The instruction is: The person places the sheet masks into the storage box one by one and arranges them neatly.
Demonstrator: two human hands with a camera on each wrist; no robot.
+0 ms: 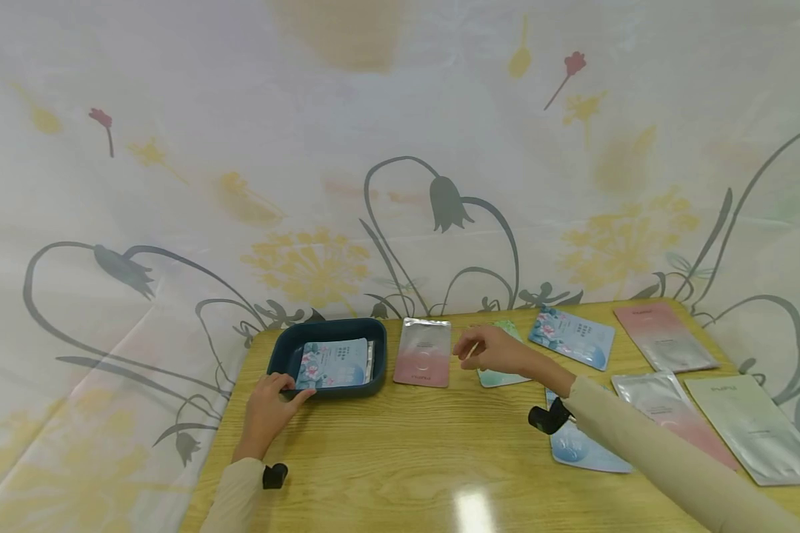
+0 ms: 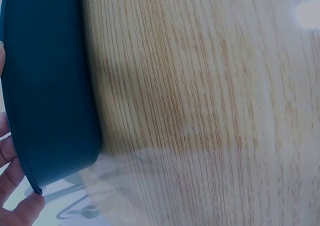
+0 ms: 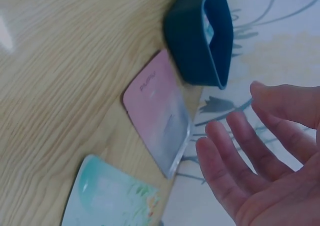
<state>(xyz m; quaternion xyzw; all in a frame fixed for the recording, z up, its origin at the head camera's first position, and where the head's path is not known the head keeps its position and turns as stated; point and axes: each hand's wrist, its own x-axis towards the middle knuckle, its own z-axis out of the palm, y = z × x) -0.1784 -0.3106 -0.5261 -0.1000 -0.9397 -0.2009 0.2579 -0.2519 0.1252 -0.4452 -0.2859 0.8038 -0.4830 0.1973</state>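
Observation:
A dark teal plastic basin (image 1: pixel 378 355) stands at the back left of the table, with blue floral sachets (image 1: pixel 333 364) lying in it. My left hand (image 1: pixel 267 411) holds its near left corner; in the left wrist view the fingers (image 2: pixel 10 178) lie along the rim. Nothing is in my right hand (image 1: pixel 492 351), raised over the table with fingers loosely bent. Beneath it lies a green sachet (image 1: pixel 504 377), partly hidden by the hand. Between basin and right hand is a pink and silver sachet (image 1: pixel 423 353), also seen in the right wrist view.
On the right lie a blue floral sachet (image 1: pixel 572 337), a pink one (image 1: pixel 667 334), a silver-pink one (image 1: pixel 673 414) and a green-silver one (image 1: pixel 756 427). Another blue sachet (image 1: pixel 583 446) is partly under the right forearm. A flower-printed curtain (image 1: pixel 400 244) hangs behind the table (image 1: pixel 373 466).

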